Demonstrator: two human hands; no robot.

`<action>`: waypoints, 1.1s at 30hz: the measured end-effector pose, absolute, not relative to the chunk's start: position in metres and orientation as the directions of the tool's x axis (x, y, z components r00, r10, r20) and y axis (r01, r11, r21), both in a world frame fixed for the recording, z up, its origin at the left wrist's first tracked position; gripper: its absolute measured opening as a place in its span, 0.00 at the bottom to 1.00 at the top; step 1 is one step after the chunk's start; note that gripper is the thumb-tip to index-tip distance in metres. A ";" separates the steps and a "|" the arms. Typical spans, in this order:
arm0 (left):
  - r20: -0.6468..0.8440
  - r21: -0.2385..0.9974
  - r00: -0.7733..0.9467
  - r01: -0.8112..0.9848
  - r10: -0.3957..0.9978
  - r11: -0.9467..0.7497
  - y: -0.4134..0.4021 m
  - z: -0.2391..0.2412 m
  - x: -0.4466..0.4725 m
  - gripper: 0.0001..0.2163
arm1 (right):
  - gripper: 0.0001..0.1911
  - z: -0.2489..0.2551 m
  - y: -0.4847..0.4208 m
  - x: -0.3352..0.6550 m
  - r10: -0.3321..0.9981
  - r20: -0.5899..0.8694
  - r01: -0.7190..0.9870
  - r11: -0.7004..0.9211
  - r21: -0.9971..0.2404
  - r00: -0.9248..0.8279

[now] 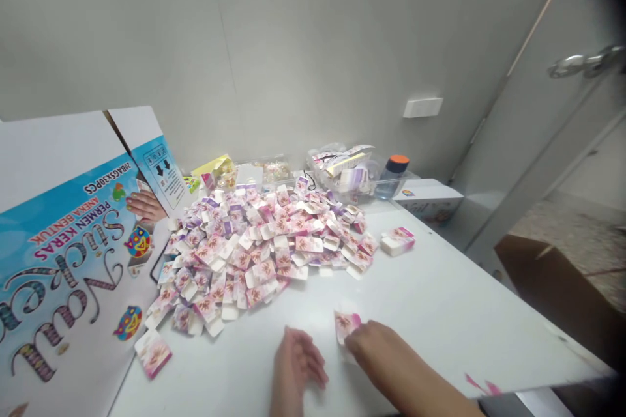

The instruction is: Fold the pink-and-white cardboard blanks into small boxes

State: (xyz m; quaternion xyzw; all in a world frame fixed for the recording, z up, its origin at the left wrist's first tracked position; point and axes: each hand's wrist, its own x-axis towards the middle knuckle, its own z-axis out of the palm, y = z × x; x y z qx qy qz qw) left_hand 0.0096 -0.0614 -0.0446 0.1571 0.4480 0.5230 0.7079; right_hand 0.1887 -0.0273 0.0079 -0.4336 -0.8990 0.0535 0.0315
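Near the front of the white table, my right hand (364, 342) has its fingers closed on a small pink-and-white box (345, 323). My left hand (299, 361) rests just left of it, palm turned inward, fingers loosely curled and apart, with nothing in them. Beyond both hands spreads a big heap of small pink and purple boxes (264, 241), many with open flaps. One more little box (153, 353) lies by itself at the left, and a small stack of flat boxes (398, 241) sits right of the heap.
A large printed carton (83, 241) stands along the left side. At the back are a clear plastic tray (349, 176) with packets, a bottle with an orange cap (394, 176) and a white box (430, 199). A brown carton (552, 300) is beyond the table's right edge.
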 end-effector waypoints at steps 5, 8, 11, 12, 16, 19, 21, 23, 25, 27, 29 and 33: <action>-0.515 0.522 0.245 -0.671 0.821 0.527 -0.076 0.001 0.016 0.25 | 0.14 0.022 -0.058 0.160 0.378 0.647 0.472 0.881 -0.031 -0.663; -0.559 0.396 0.256 -0.753 0.789 0.525 -0.077 0.022 0.014 0.24 | 0.17 0.019 -0.071 0.143 0.190 0.730 0.361 0.929 0.082 -0.656; -0.596 0.399 0.249 -0.733 0.764 0.550 -0.077 0.036 0.012 0.26 | 0.07 0.021 -0.076 0.142 0.309 0.716 0.418 0.908 -0.026 -0.626; -0.598 0.432 0.236 -0.710 0.766 0.556 -0.078 0.040 0.013 0.27 | 0.10 0.023 -0.076 0.144 0.383 0.681 0.460 0.885 -0.076 -0.624; -0.579 0.616 0.106 -0.592 0.808 0.519 -0.086 0.049 0.019 0.26 | 0.27 0.032 -0.075 0.153 0.567 0.481 0.513 0.820 -0.253 -0.669; -0.578 0.649 0.073 -0.563 0.813 0.512 -0.090 0.045 0.024 0.26 | 0.17 0.038 -0.077 0.152 0.705 0.353 0.489 0.692 -0.530 -0.615; -0.590 0.601 0.062 -0.632 0.805 0.489 -0.090 0.040 0.027 0.24 | 0.07 0.042 -0.079 0.151 0.812 0.291 0.467 0.541 -0.700 -0.506; -0.585 0.536 0.052 -0.724 0.810 0.433 -0.088 0.036 0.030 0.18 | 0.02 0.043 -0.080 0.151 0.882 0.251 0.438 0.423 -0.793 -0.398; -0.581 0.488 0.050 -0.778 0.812 0.397 -0.086 0.034 0.033 0.10 | 0.00 0.042 -0.081 0.152 0.911 0.240 0.433 0.375 -0.820 -0.334; -0.587 0.448 0.071 -0.801 0.806 0.397 -0.084 0.034 0.034 0.07 | 0.09 0.039 -0.082 0.152 0.911 0.274 0.443 0.392 -0.806 -0.308; -0.585 0.398 0.103 -0.828 0.805 0.395 -0.082 0.035 0.033 0.05 | 0.14 0.037 -0.081 0.151 0.876 0.354 0.425 0.472 -0.772 -0.328; -0.566 0.301 0.155 -0.876 0.810 0.378 -0.080 0.038 0.031 0.05 | 0.09 0.040 -0.080 0.147 0.797 0.428 0.336 0.579 -0.743 -0.425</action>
